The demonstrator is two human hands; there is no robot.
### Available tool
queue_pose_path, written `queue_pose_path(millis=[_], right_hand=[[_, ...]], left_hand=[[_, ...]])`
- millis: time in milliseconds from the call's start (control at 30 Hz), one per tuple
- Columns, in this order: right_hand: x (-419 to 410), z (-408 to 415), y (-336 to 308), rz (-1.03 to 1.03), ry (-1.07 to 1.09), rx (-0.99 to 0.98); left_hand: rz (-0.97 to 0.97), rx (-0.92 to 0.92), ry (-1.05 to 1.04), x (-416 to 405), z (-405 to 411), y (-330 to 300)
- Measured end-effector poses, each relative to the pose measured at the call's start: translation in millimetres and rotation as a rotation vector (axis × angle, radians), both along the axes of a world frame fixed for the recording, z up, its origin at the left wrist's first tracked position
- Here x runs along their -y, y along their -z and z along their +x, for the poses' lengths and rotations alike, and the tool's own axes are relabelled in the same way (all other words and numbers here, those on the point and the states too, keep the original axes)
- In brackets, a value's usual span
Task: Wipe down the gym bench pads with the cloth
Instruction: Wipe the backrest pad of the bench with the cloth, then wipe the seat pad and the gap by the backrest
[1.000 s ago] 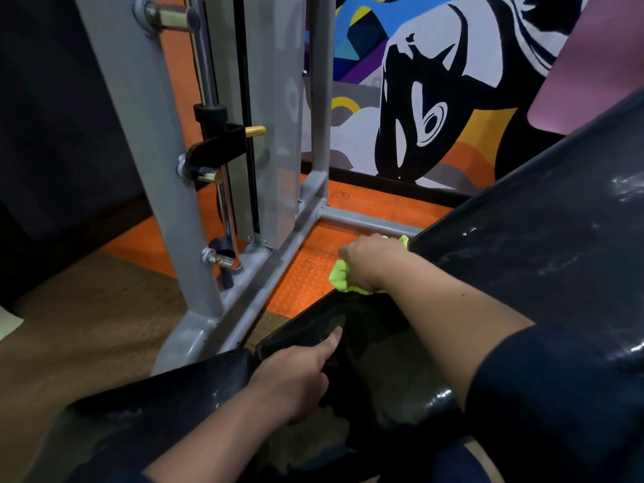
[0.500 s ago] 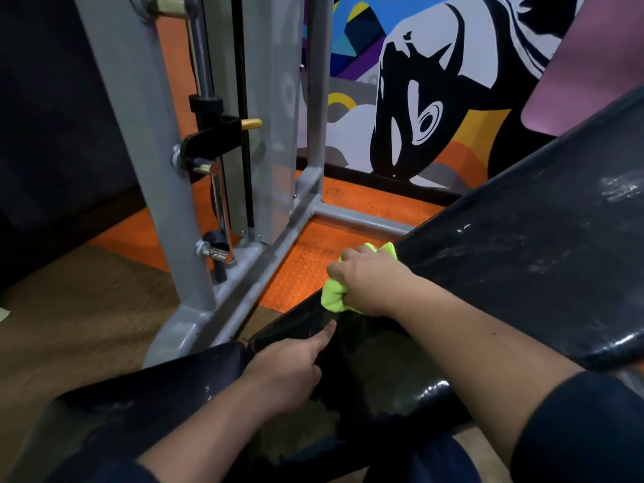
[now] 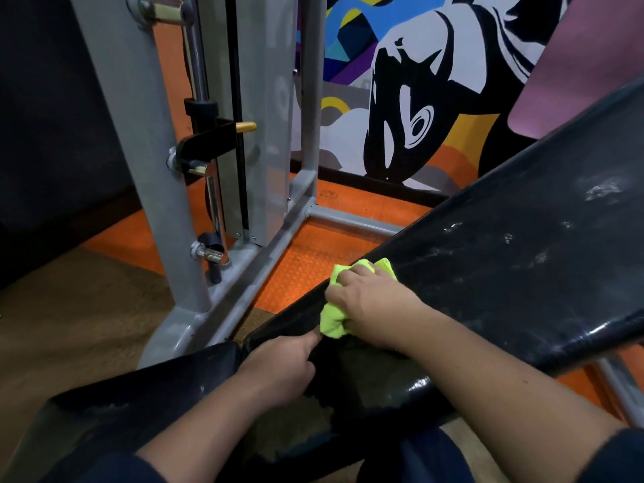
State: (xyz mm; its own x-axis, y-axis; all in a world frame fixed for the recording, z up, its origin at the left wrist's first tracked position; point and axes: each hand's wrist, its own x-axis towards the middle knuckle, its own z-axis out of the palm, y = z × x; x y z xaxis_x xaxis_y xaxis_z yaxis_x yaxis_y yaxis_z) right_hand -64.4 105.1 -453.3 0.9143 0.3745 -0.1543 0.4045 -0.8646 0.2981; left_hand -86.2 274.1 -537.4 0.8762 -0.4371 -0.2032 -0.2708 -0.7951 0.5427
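Right hand [image 3: 374,305] at frame centre, fingers curled, forearm running to lower right. Left hand [image 3: 278,369] below it, index finger extended, other fingers curled.

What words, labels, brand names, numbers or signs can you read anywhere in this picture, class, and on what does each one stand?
None can be read.
Wall mural: painted shapes only; one white curl looks a little like a "b", but it is not clearly a letter.
Grey machine frame: no label or number shows.
Back pad, seat pad, yellow-green cloth: no print or tag visible.
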Motion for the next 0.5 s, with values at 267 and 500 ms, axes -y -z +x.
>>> queue_pose_path(millis=[267, 500], right_hand=[[1, -21, 0, -0.020, -0.015, 0.018], [1, -36, 8, -0.015, -0.042, 0.027]], left_hand=[[0.017, -0.043, -0.008, 1, -2, -4], [0.023, -0.054, -0.027, 2, 0, -2]])
